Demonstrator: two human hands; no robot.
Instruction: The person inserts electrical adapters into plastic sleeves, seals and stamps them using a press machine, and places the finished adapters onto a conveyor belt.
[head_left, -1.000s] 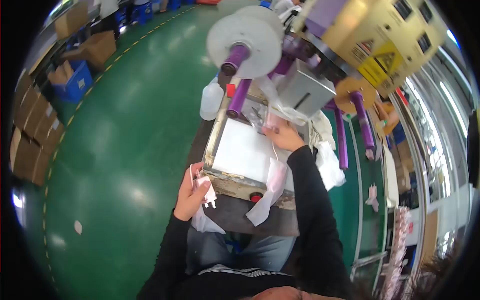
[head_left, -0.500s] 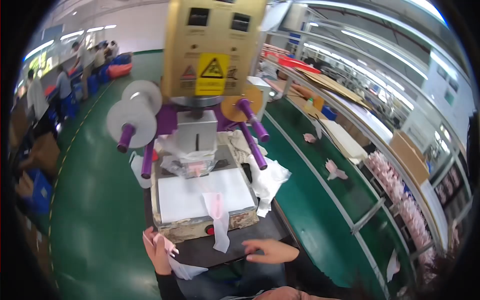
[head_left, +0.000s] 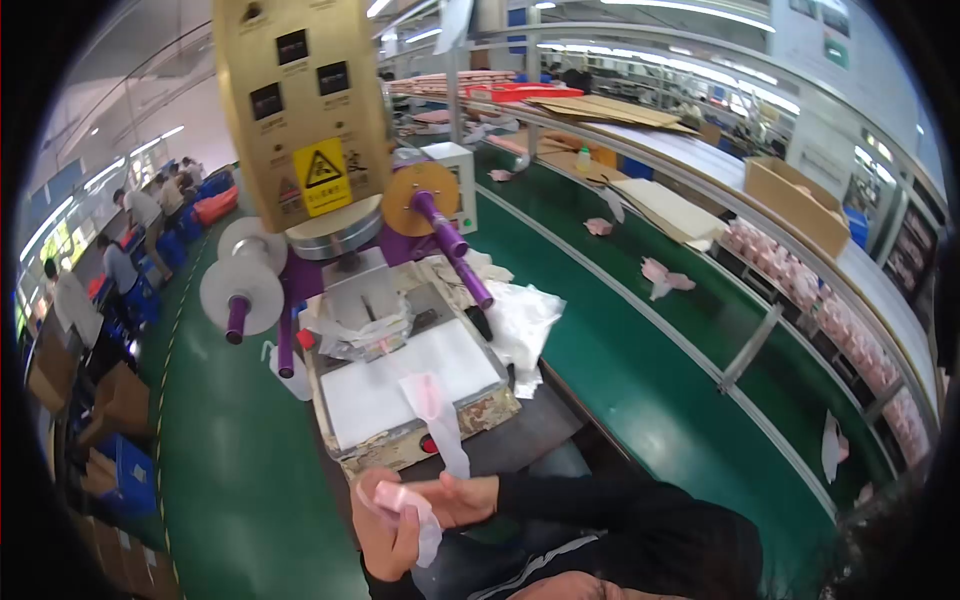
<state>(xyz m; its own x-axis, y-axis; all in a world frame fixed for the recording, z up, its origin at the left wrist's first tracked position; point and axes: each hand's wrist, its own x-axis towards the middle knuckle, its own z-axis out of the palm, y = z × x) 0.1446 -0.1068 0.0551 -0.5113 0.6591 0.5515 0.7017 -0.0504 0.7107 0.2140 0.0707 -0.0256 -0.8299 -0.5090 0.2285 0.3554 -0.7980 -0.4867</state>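
Note:
My left hand (head_left: 385, 530) is closed around a pink piece of thin material (head_left: 398, 497), with a whitish, filmy tail (head_left: 429, 535) hanging from it. My right hand (head_left: 468, 502) meets it from the right, thumb raised apart and fingers stretched toward the pink piece; their tips are partly hidden. Just beyond the hands, a second pink-and-white piece (head_left: 428, 397) lies on the white pad (head_left: 345, 405) of a press and droops over its front edge. Above the pad is the press head (head_left: 305, 120), gold with a yellow warning label. Clear plastic film (head_left: 370, 335) hangs crumpled beneath it.
Purple rods (head_left: 437, 222) and film rolls (head_left: 240, 290) stick out from the press. A red button (head_left: 429, 443) is on its front. White crumpled plastic (head_left: 525, 325) lies to its right. Beyond runs a green conveyor (head_left: 620, 350) carrying scattered pink pieces (head_left: 665, 278). Several people work far left.
My right hand has moved left to meet my left hand at the pink piece. My left hand has lifted that piece and turned it. The view has swung to the right.

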